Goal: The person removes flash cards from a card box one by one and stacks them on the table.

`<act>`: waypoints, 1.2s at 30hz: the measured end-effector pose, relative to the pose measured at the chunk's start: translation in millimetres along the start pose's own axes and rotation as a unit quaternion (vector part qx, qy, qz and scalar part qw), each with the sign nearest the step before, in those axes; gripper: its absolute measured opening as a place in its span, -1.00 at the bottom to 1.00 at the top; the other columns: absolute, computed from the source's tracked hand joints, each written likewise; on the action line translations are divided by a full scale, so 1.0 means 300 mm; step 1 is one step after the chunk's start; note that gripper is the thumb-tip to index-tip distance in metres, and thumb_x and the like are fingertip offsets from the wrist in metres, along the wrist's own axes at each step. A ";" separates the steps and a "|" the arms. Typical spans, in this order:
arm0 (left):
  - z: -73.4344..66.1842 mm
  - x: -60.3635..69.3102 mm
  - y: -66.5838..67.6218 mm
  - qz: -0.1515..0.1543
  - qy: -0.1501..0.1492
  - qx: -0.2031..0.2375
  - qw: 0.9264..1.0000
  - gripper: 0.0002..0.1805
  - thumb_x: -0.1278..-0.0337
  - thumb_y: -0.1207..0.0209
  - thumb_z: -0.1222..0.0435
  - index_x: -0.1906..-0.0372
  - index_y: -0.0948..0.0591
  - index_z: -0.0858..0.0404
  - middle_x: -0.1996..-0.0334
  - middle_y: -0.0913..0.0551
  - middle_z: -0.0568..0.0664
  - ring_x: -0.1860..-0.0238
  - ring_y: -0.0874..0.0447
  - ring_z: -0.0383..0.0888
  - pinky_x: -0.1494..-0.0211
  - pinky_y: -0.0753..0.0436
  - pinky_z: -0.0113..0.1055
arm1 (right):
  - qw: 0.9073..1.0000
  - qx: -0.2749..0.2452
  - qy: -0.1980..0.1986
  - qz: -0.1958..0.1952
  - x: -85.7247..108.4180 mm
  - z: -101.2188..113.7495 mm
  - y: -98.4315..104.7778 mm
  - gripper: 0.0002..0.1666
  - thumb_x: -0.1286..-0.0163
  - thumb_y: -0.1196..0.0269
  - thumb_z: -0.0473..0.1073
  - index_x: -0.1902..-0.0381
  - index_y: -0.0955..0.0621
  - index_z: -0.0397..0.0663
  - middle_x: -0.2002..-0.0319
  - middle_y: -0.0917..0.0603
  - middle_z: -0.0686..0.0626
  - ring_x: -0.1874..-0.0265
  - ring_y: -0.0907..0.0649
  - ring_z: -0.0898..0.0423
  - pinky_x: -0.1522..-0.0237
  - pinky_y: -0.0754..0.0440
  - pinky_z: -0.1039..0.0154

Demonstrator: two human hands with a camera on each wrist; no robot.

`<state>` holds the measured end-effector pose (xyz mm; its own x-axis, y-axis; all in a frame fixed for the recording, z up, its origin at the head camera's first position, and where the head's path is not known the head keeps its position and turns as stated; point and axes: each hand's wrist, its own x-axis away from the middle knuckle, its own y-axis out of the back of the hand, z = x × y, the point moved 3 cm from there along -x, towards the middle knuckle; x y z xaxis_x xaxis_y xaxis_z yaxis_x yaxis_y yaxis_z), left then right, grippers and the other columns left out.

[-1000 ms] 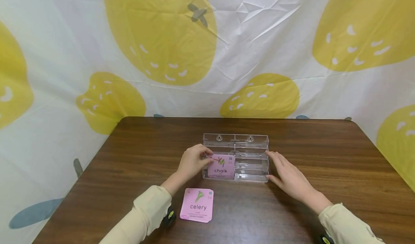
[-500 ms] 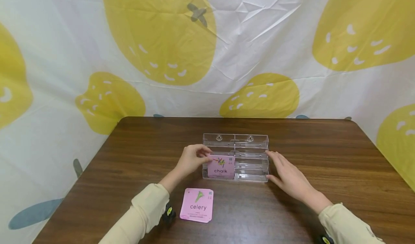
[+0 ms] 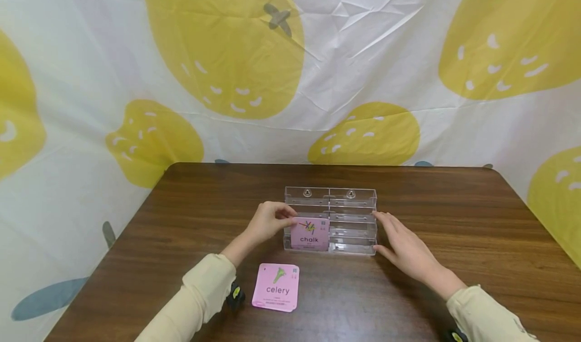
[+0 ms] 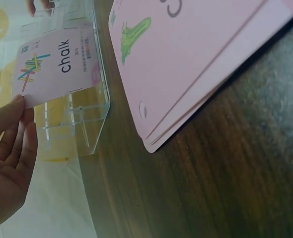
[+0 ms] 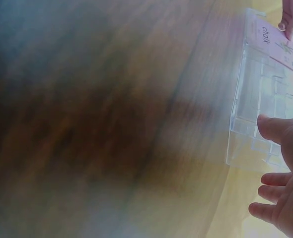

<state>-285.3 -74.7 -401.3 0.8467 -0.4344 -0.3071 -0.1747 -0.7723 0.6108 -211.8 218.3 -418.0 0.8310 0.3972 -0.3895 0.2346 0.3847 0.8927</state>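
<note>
A pink flash card reading "chalk" [image 3: 309, 235] stands in the lower left pocket of a clear acrylic rack [image 3: 352, 248]. My left hand [image 3: 268, 223] pinches that card's upper left corner between thumb and fingers, as the left wrist view also shows, with the card [image 4: 57, 67] leaning in the clear pocket. At the rack's right side is my right hand [image 3: 406, 246], its fingers extended and the thumb touching or very near the lower right edge. On the table in front lies a small stack of pink cards [image 3: 276, 287], with "celery" on top.
The dark wooden table [image 3: 363, 301] carries the rack near its middle. Behind it hangs a white cloth [image 3: 254, 140] printed with yellow fruit. The rack has several tiers in two columns, and the right column [image 3: 352, 231] shows no cards.
My left hand has drawn back slightly to the left and lower, still on the chalk card's corner. The card has settled marginally lower. My right hand stays in place.
</note>
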 end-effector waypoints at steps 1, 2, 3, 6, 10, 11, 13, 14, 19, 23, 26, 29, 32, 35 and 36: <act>-0.002 0.000 0.001 0.005 -0.001 -0.002 1.000 -0.92 0.09 -0.29 0.40 0.41 -0.67 0.33 0.49 -0.66 0.01 0.47 -0.56 -0.25 0.38 -0.56 -0.48 | 1.000 0.000 0.000 0.000 0.000 0.000 0.000 -0.14 -0.06 -0.36 -0.20 -0.24 -0.20 -0.28 -0.13 -0.36 -0.40 -0.13 -0.36 -0.32 -0.08 -0.35 -0.17; -0.004 0.000 0.002 0.009 -0.001 -0.003 1.000 -0.92 0.08 -0.29 0.40 0.41 -0.67 0.33 0.49 -0.66 0.01 0.47 -0.56 -0.25 0.38 -0.56 -0.48 | 1.000 -0.001 0.001 -0.001 0.000 0.001 0.000 -0.14 -0.06 -0.36 -0.20 -0.24 -0.20 -0.28 -0.13 -0.36 -0.40 -0.13 -0.36 -0.32 -0.08 -0.35 -0.17; -0.006 0.000 0.002 0.012 -0.001 -0.005 1.000 -0.93 0.07 -0.28 0.40 0.41 -0.67 0.33 0.49 -0.66 0.01 0.47 -0.56 -0.25 0.38 -0.56 -0.48 | 1.000 -0.001 0.002 -0.002 0.000 0.001 0.001 -0.14 -0.06 -0.36 -0.20 -0.24 -0.20 -0.28 -0.13 -0.36 -0.40 -0.13 -0.36 -0.32 -0.08 -0.35 -0.18; -0.011 0.000 0.004 0.019 -0.003 -0.013 1.000 -0.94 0.06 -0.27 0.40 0.41 -0.67 0.32 0.48 -0.66 0.00 0.47 -0.56 -0.26 0.37 -0.55 -0.49 | 1.000 0.002 0.007 -0.008 0.000 0.002 0.001 -0.14 -0.04 -0.37 -0.21 -0.24 -0.21 -0.29 -0.13 -0.36 -0.39 -0.12 -0.37 -0.32 -0.09 -0.35 -0.17; -0.014 -0.001 0.005 0.019 -0.008 -0.021 1.000 -0.95 0.05 -0.27 0.40 0.41 -0.67 0.31 0.49 -0.66 -0.01 0.47 -0.55 -0.26 0.37 -0.55 -0.48 | 1.000 0.007 0.012 -0.014 0.001 0.003 0.002 -0.14 -0.03 -0.38 -0.22 -0.23 -0.22 -0.31 -0.12 -0.37 -0.38 -0.12 -0.37 -0.32 -0.10 -0.34 -0.16; -0.015 -0.002 0.005 0.019 -0.010 -0.022 1.000 -0.95 0.05 -0.27 0.40 0.41 -0.67 0.31 0.49 -0.66 -0.01 0.47 -0.55 -0.26 0.37 -0.55 -0.48 | 1.000 0.007 0.013 -0.015 0.001 0.003 0.002 -0.14 -0.03 -0.38 -0.22 -0.23 -0.22 -0.32 -0.12 -0.37 -0.38 -0.12 -0.37 -0.31 -0.10 -0.34 -0.16; -0.014 -0.003 0.005 0.018 -0.010 -0.022 1.000 -0.95 0.06 -0.27 0.40 0.42 -0.67 0.31 0.49 -0.66 -0.01 0.47 -0.55 -0.27 0.37 -0.55 -0.48 | 1.000 0.006 0.012 -0.015 0.000 0.004 0.003 -0.14 -0.03 -0.38 -0.22 -0.23 -0.22 -0.31 -0.13 -0.37 -0.38 -0.12 -0.37 -0.31 -0.09 -0.34 -0.16; -0.014 -0.003 0.005 0.018 -0.010 -0.022 1.000 -0.95 0.06 -0.27 0.40 0.42 -0.67 0.32 0.49 -0.66 -0.01 0.47 -0.55 -0.27 0.38 -0.55 -0.48 | 1.000 0.006 0.012 -0.015 0.000 0.004 0.003 -0.14 -0.03 -0.38 -0.22 -0.23 -0.22 -0.31 -0.13 -0.37 -0.38 -0.12 -0.37 -0.31 -0.09 -0.35 -0.16; -0.013 -0.004 0.007 0.015 -0.004 -0.020 1.000 -0.95 0.06 -0.27 0.41 0.42 -0.66 0.32 0.49 -0.66 0.00 0.47 -0.55 -0.27 0.37 -0.55 -0.48 | 1.000 0.007 0.012 -0.016 0.001 0.005 0.004 -0.15 -0.03 -0.38 -0.22 -0.22 -0.23 -0.31 -0.13 -0.37 -0.38 -0.12 -0.38 -0.31 -0.08 -0.35 -0.16; -0.011 -0.005 0.009 0.011 0.000 -0.021 1.000 -0.95 0.05 -0.27 0.41 0.42 -0.66 0.31 0.48 -0.67 0.00 0.46 -0.56 -0.26 0.35 -0.55 -0.48 | 1.000 0.008 0.014 -0.018 0.001 0.005 0.004 -0.15 -0.03 -0.38 -0.22 -0.22 -0.23 -0.32 -0.12 -0.38 -0.38 -0.11 -0.38 -0.31 -0.09 -0.35 -0.16; -0.011 -0.004 0.013 0.008 0.001 -0.017 1.000 -0.95 0.05 -0.27 0.40 0.41 -0.65 0.31 0.48 -0.67 -0.01 0.45 -0.57 -0.25 0.35 -0.56 -0.47 | 1.000 0.007 0.014 -0.018 0.001 0.005 0.004 -0.14 -0.03 -0.38 -0.22 -0.22 -0.23 -0.32 -0.11 -0.38 -0.38 -0.11 -0.38 -0.32 -0.08 -0.35 -0.16; -0.010 -0.004 0.015 0.007 0.003 -0.009 1.000 -0.95 0.05 -0.27 0.41 0.41 -0.65 0.31 0.48 -0.66 -0.01 0.44 -0.56 -0.25 0.34 -0.56 -0.46 | 1.000 0.006 0.014 -0.017 0.001 0.004 0.003 -0.14 -0.03 -0.38 -0.22 -0.22 -0.22 -0.32 -0.11 -0.38 -0.39 -0.11 -0.38 -0.32 -0.08 -0.36 -0.17; -0.014 -0.004 0.018 0.007 0.001 0.000 1.000 -0.96 0.05 -0.26 0.42 0.42 -0.65 0.31 0.48 -0.66 0.00 0.45 -0.56 -0.24 0.35 -0.56 -0.45 | 1.000 0.006 0.014 -0.017 0.001 0.005 0.003 -0.14 -0.03 -0.38 -0.22 -0.22 -0.22 -0.32 -0.11 -0.37 -0.38 -0.11 -0.38 -0.32 -0.08 -0.36 -0.16; -0.016 -0.005 0.020 0.006 -0.002 0.004 1.000 -0.96 0.05 -0.26 0.42 0.42 -0.65 0.32 0.48 -0.66 0.00 0.45 -0.56 -0.24 0.35 -0.56 -0.45 | 1.000 0.006 0.012 -0.015 0.001 0.004 0.002 -0.14 -0.03 -0.38 -0.22 -0.23 -0.22 -0.31 -0.12 -0.37 -0.38 -0.11 -0.37 -0.32 -0.08 -0.36 -0.16; -0.016 -0.006 0.020 0.005 -0.002 0.005 1.000 -0.96 0.05 -0.26 0.42 0.42 -0.66 0.31 0.48 -0.66 0.00 0.44 -0.56 -0.24 0.34 -0.57 -0.45 | 1.000 0.006 0.010 -0.013 0.001 0.003 0.002 -0.14 -0.04 -0.38 -0.22 -0.23 -0.21 -0.31 -0.12 -0.37 -0.38 -0.12 -0.37 -0.32 -0.08 -0.35 -0.17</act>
<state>-285.3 -76.4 -393.5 0.8431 -0.4441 -0.3032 -0.1888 -0.7724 0.6064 -211.0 217.8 -417.4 0.8137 0.4045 -0.4175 0.2622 0.3856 0.8846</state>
